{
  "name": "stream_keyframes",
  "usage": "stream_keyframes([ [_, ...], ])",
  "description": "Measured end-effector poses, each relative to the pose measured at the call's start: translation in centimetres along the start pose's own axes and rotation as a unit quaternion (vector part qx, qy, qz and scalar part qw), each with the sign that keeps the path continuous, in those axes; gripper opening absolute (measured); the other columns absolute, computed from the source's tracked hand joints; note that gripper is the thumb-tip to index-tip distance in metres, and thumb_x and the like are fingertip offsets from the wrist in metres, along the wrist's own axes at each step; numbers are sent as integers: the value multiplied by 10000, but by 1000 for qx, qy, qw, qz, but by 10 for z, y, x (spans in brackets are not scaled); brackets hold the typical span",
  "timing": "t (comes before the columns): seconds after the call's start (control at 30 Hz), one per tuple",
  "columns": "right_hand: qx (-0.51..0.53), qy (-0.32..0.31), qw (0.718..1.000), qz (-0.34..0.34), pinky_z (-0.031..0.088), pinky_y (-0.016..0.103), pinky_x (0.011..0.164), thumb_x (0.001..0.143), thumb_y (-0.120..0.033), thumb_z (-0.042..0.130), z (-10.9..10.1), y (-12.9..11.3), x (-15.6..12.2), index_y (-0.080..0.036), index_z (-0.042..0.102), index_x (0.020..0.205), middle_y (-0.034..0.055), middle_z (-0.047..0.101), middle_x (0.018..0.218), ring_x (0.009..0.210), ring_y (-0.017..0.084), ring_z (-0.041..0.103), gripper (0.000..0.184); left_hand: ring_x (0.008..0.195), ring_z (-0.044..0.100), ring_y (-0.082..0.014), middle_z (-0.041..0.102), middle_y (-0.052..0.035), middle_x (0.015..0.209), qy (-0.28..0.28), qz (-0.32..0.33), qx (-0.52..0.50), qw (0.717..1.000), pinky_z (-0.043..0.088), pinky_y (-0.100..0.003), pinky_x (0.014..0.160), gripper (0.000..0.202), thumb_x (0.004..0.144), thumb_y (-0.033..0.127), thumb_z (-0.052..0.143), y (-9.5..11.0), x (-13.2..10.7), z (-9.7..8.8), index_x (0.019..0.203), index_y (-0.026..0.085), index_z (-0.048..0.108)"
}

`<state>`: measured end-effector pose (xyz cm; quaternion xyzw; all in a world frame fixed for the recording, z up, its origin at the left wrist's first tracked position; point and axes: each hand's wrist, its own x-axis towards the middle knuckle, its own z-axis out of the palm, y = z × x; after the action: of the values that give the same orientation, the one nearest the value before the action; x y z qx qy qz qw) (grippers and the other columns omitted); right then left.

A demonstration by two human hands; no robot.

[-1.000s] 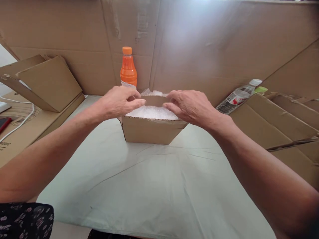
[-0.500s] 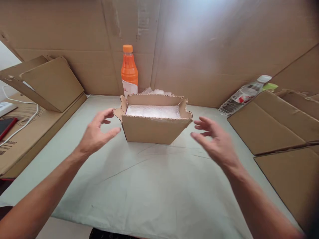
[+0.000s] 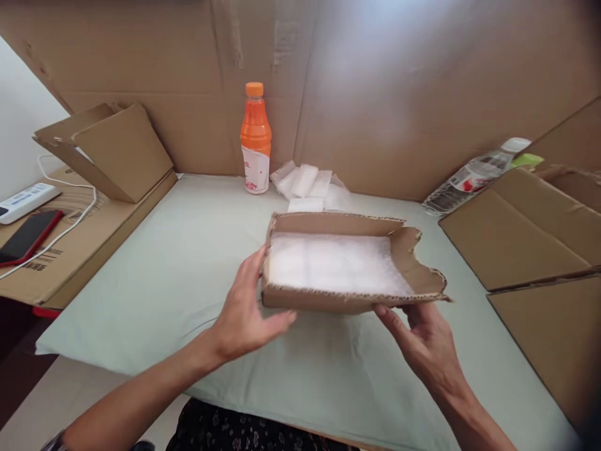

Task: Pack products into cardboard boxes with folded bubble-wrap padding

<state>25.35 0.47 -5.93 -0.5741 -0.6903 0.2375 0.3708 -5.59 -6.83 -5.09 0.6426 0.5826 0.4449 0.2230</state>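
Note:
An uncovered cardboard box (image 3: 319, 304) with ragged cut edges is tilted, its opening facing me. White bubble wrap (image 3: 328, 263) fills its inside. My right hand (image 3: 422, 338) grips the box low at the right, thumb at the near wall and the other fingers partly hidden beneath. At the left end, my left hand (image 3: 244, 307) lays its fingers along the side wall. Its thumb is stretched out in front, apart from the cardboard.
Behind the box stand an orange drink bottle (image 3: 256, 138) and crumpled white wrapping (image 3: 310, 185). A clear bottle (image 3: 474, 178) leans by cardboard boxes (image 3: 516, 232) at right. At left, a phone (image 3: 30, 237) and power strip (image 3: 28, 202) lie on a flat carton (image 3: 70, 250).
The box has come nearer and to the right, and its opening has tipped toward me. My right hand has closed on it; my left hand has followed along its left end.

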Motion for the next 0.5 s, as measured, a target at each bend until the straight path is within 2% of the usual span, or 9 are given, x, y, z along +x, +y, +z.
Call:
stream_keyframes([
  [0.1,38,-57,997,-22,597,443,798,836,-666,656,14,-1,-9,-236,682,1101,117,750,1059,956,308,706,506,1469,422,-390,383,-109,1611,4,3,60,998,432,-580,1179,1049,757,495,820,-21,-50,-32,1608,384,216],
  [0.17,67,-82,994,-35,594,453,863,843,-663,651,28,-3,-5,-246,672,1177,117,737,1141,1027,312,697,535,1482,403,-405,356,-132,1631,1,-11,78,997,424,-591,1186,1193,709,574,844,-41,-64,-48,1637,360,125],
  [0.23,88,-91,991,-34,588,451,902,856,-650,641,41,-4,-2,-260,661,1207,110,722,1189,1091,314,684,526,1498,377,-420,344,-164,1640,-12,-30,73,997,398,-603,1205,1325,660,633,855,-57,-63,-53,1652,315,37],
  [0.33,74,-94,993,12,610,423,774,846,-669,629,53,-3,-9,-269,673,1149,104,729,1103,1015,321,704,504,1496,385,-426,344,-165,1647,-47,-44,39,997,399,-591,1217,1460,579,648,893,-68,-45,-42,1649,316,-44],
  [0.43,58,-87,994,39,611,413,715,862,-682,593,60,-2,-17,-288,640,1228,103,707,1163,983,316,712,540,1502,396,-385,273,-135,1682,-46,-31,-10,998,445,-515,1203,1574,538,488,960,-65,-27,-27,1613,355,-181],
  [0.5,57,-77,995,7,616,416,760,900,-649,566,68,-5,-16,-306,606,1294,98,681,1242,1002,300,709,524,1524,365,-364,230,-128,1695,-28,-27,-15,999,448,-481,1198,1582,551,394,959,-63,-23,-24,1591,356,-233],
])
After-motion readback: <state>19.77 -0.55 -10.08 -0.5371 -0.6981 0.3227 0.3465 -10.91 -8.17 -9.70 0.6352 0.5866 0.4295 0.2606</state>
